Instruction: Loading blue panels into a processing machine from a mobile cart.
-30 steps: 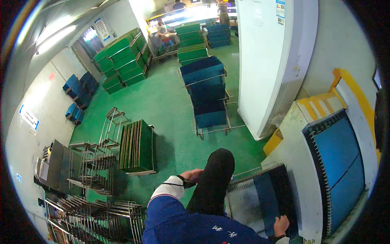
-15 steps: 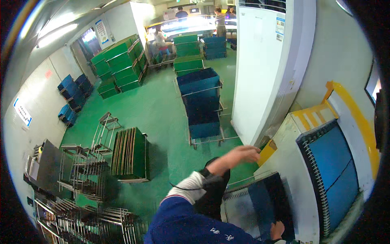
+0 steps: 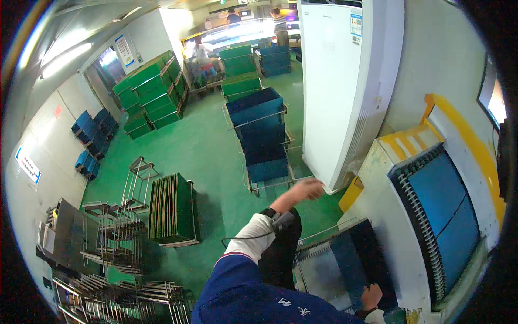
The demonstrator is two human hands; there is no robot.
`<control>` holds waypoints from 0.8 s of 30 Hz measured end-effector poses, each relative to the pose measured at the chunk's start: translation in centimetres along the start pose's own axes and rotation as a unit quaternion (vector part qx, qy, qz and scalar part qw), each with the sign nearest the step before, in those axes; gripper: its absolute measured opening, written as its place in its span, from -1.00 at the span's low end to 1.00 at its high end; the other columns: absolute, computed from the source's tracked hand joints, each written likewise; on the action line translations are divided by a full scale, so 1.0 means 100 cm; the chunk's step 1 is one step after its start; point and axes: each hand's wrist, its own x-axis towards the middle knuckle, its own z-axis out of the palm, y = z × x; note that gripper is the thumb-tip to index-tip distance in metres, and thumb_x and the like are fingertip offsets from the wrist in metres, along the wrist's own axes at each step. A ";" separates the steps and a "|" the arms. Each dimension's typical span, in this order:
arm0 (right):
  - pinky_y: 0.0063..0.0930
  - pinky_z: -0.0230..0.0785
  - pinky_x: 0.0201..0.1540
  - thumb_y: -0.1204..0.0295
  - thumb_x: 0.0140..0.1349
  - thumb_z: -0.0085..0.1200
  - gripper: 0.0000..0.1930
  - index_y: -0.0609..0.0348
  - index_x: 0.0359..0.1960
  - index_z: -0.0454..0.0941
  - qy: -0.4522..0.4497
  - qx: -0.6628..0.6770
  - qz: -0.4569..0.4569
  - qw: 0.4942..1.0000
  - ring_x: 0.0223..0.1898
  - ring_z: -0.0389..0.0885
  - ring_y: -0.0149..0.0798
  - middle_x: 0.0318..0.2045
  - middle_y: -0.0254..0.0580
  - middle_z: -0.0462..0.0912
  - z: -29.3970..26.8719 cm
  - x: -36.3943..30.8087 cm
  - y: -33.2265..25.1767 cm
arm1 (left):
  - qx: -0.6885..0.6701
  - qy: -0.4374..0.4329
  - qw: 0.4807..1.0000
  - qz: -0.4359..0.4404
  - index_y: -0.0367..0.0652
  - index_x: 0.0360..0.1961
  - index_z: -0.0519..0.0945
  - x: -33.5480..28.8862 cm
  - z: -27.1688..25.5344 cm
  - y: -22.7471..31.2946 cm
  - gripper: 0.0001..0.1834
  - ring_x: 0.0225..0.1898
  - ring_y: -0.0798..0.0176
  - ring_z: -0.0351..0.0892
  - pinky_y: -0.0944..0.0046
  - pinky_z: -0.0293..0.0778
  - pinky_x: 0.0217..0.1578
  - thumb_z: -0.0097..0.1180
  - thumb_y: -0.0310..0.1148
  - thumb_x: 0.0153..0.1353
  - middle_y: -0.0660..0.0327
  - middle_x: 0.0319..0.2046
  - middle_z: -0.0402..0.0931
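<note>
My left hand (image 3: 305,190), with a dark band at the wrist and a cable along its white cuff, is held out in front of me. Its fingers point right, loosely stretched and a little blurred, and nothing shows in them. Lower right, my right hand (image 3: 371,296) has its fingers curled in, against the dark and blue panels (image 3: 352,264) standing in a metal-framed rack (image 3: 303,270). What it grips, if anything, is hidden. A dark-trousered leg shows beneath my left forearm.
A machine with blue panels behind a coil-edged opening (image 3: 443,202) stands at right, beside a tall white cabinet (image 3: 332,92). Racks of blue boards (image 3: 261,135), green boards (image 3: 171,208) and bare metal racks (image 3: 116,232) stand on the green floor. People work at the lit far bench.
My left hand has moved left and slightly up in the view. My right hand sits a little higher, with more of its wrist showing. The whole view has shifted slightly.
</note>
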 end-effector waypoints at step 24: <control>-0.06 0.46 -0.26 0.24 -0.04 0.25 -0.71 0.28 -0.52 0.63 0.087 -0.004 0.013 0.996 -0.33 0.61 0.13 -0.37 0.08 0.61 0.013 0.001 0.003 | -0.026 0.183 0.975 -0.121 -0.24 -0.15 0.56 0.009 -0.044 -0.045 -0.68 -0.46 0.28 0.57 0.26 0.53 -0.40 0.15 -0.19 0.25 0.15 -0.34 0.59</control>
